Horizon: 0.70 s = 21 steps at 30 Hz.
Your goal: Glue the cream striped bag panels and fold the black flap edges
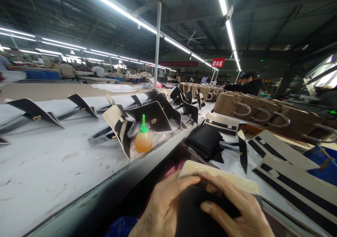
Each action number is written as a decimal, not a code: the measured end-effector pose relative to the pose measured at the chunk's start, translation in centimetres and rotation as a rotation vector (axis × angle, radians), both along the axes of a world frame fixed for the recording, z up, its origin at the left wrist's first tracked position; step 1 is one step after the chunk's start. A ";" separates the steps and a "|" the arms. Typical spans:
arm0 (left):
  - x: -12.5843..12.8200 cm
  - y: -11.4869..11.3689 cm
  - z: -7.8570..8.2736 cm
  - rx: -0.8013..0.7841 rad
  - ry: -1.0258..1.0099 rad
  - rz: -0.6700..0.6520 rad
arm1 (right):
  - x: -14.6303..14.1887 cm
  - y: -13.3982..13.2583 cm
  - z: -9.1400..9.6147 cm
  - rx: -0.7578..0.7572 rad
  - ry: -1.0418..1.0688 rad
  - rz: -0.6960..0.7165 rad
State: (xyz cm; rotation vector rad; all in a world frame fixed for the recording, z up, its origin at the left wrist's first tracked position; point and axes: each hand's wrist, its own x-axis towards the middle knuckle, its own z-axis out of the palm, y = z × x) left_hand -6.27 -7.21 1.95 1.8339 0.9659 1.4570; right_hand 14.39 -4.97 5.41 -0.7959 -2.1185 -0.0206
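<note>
- Nearest, bottom centre: left hand (165, 209), fingers curled, thumb stretched along the top edge of a black leather piece (195, 216), clamped onto it.
- Just right of that: right hand (237, 212), fingers half bent and laid across the same black leather piece, thumb pressed on its face, gripping too.
- Right behind the fingertips, touching the black piece: cream panel (223, 177), only its far edge showing. Can't tell if joined to the black piece or just lying under it.
- Off to the left: long white bench (39, 173), scuffed and smeared, running away into the distance.
- Near the bench's edge: small orange glue bottle (143, 140) with a green nozzle, standing upright.
- Around and behind the bottle: loads of black flaps (155, 116) with little gold clasps, propped up at angles, some backed with cream-and-black striped pieces.
- Right side, mid distance: stack of black pieces (205, 140), then flat striped panels (289, 180) spread out near and right.
- Further right: row of tan handbags (263, 112) with curved handles, packed side by side.
- Behind the bags: a co-worker in dark clothes (249, 86).
- Far back: red sign (218, 62) hanging under the strip lights, more people at distant benches.
</note>
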 end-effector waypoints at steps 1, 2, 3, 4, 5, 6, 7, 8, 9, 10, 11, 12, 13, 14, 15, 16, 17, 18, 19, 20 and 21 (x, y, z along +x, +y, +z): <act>0.1 0.0 0.1 -0.002 0.000 -0.001 | 0.1 0.0 -0.1 -0.016 0.007 -0.005; 0.1 0.0 0.1 -0.005 -0.002 0.000 | 0.2 -0.1 -0.3 -0.033 0.015 -0.011; 0.1 0.1 0.0 -0.007 -0.007 0.003 | 0.3 -0.1 -0.3 -0.042 0.028 -0.014; 0.1 0.1 -0.2 -0.003 -0.017 0.001 | 0.4 -0.2 -0.4 -0.047 0.045 -0.013; 0.1 0.2 -0.4 0.002 -0.029 -0.006 | 0.5 -0.3 -0.3 -0.056 0.056 -0.005; 0.0 0.3 -0.6 0.007 -0.042 -0.020 | 0.5 -0.4 -0.3 -0.067 0.064 0.005; -0.1 0.4 -0.9 0.006 -0.054 -0.038 | 0.5 -0.5 -0.1 -0.081 0.071 0.015; -0.2 0.5 -1.1 -0.004 -0.063 -0.058 | 0.5 -0.5 0.1 -0.091 0.078 0.028; -0.2 0.6 -1.2 -0.019 -0.069 -0.075 | 0.4 -0.6 0.3 -0.101 0.085 0.040; -0.2 0.6 -1.2 -0.041 -0.076 -0.085 | 0.3 -0.6 0.5 -0.107 0.093 0.051; -0.2 0.6 -1.1 -0.067 -0.087 -0.091 | 0.2 -0.6 0.7 -0.100 0.109 0.063; -0.1 0.6 -0.7 -0.091 -0.101 -0.102 | 0.1 -0.6 0.8 -0.096 0.120 0.070; 0.1 0.6 -0.3 -0.118 -0.114 -0.119 | 0.1 -0.5 0.9 -0.089 0.127 0.077; 0.2 0.5 0.3 -0.150 -0.133 -0.137 | 0.0 -0.4 0.9 -0.085 0.127 0.078; 0.5 0.5 0.9 -0.163 -0.148 -0.165 | -0.1 -0.3 0.8 -0.079 0.124 0.077; 0.7 0.4 1.6 -0.168 -0.162 -0.196 | -0.1 -0.2 0.7 -0.075 0.116 0.077; 0.9 0.3 2.2 -0.168 -0.176 -0.228 | -0.1 -0.1 0.5 -0.075 0.104 0.075; 1.1 0.3 2.7 -0.170 -0.193 -0.256 | -0.1 -0.1 0.4 -0.073 0.098 0.075; 1.2 0.3 3.0 -0.176 -0.213 -0.285 | -0.1 -0.1 0.2 -0.073 0.094 0.075; 1.3 0.4 3.2 -0.176 -0.233 -0.310 | -0.1 -0.1 0.1 -0.079 0.085 0.071; 1.3 0.5 3.1 -0.170 -0.242 -0.323 | 0.0 -0.3 0.1 -0.086 0.073 0.066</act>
